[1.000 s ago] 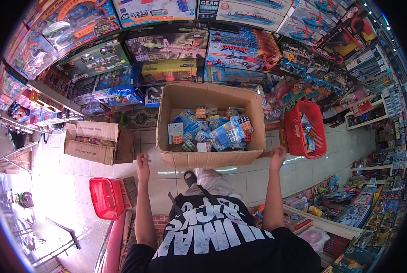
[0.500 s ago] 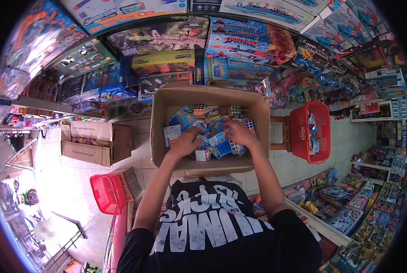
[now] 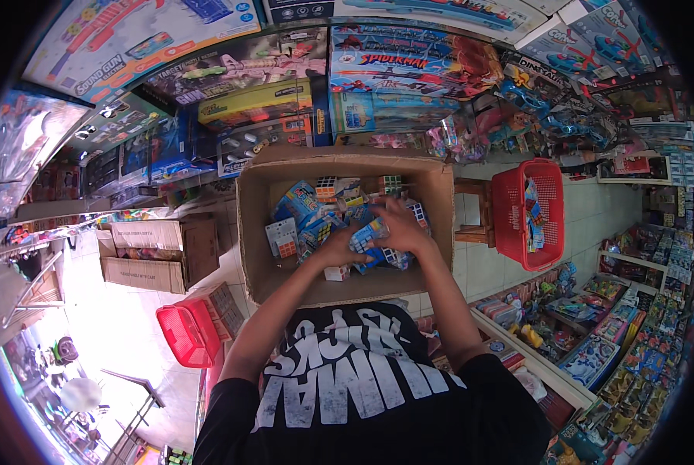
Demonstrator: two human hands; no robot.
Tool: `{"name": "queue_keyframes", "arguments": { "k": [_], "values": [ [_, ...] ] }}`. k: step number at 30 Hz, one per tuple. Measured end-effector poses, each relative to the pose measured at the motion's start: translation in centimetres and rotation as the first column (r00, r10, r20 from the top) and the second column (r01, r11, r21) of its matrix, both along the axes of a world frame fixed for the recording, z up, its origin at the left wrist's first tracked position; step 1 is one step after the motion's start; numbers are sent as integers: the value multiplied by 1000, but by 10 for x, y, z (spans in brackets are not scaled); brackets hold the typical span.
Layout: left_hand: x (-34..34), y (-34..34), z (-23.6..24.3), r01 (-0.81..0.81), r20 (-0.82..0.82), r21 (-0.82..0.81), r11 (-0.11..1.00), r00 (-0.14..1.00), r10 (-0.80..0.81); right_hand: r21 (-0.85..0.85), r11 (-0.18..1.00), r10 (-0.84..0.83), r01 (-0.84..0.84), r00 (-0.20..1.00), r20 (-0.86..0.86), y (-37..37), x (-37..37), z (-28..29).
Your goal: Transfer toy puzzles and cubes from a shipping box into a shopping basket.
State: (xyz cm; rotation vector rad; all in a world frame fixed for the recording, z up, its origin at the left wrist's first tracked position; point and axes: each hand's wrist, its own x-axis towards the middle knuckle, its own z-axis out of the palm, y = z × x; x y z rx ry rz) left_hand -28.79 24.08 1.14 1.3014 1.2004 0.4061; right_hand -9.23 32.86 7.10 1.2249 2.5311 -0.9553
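Inside a large open cardboard box (image 3: 347, 292) lie several puzzle cubes, loose and in blue packets. Between my hands is a blue-packed puzzle cube (image 3: 368, 233), tilted above the others. My left hand (image 3: 338, 248) is closed at its left side. Curved over its upper right side is my right hand (image 3: 407, 231), with the fingers bent around the packet. Behind them sit a cube with orange and white faces (image 3: 326, 188) and a green-faced cube (image 3: 390, 184). A white card pack (image 3: 283, 239) leans at the box's left side.
Right of the box, a red plastic basket (image 3: 500, 221) holds several blue packets beside a wooden stool (image 3: 472, 210). A smaller carton (image 3: 141, 271) and another red basket (image 3: 178, 341) stand at left. Stacked toy boxes (image 3: 409, 66) line the far side; shelves of small toys (image 3: 595, 341) stand at right.
My hands have come closer together, the left moving right and nearer, onto the packed puzzle cube between them. The view has shifted slightly.
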Motion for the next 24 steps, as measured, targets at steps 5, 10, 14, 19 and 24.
{"name": "queue_keyframes", "arguments": {
  "k": [5, 10, 14, 19, 24],
  "values": [
    [-6, -4, -9, -157, 1, -221, 963, 987, 161, 117, 975, -198, 191, 979, 53, 0, 5, 33],
    [-8, -2, 6, -287, 95, -365, 886, 935, 342, -95, 973, -204, 211, 975, 83, -9, 12, 15],
    [-23, -2, 37, -381, 164, -422, 822, 860, 483, 0, 961, -264, 277, 917, -298, -7, 29, -18],
    [-40, -18, 44, -539, 226, -443, 716, 706, 671, -421, 737, -676, 529, 588, -443, -2, 14, 12],
    [-48, -24, 60, -640, 427, -458, 616, 449, 785, -879, 361, -932, 311, 90, -351, -20, 10, 25]
  ]
}}
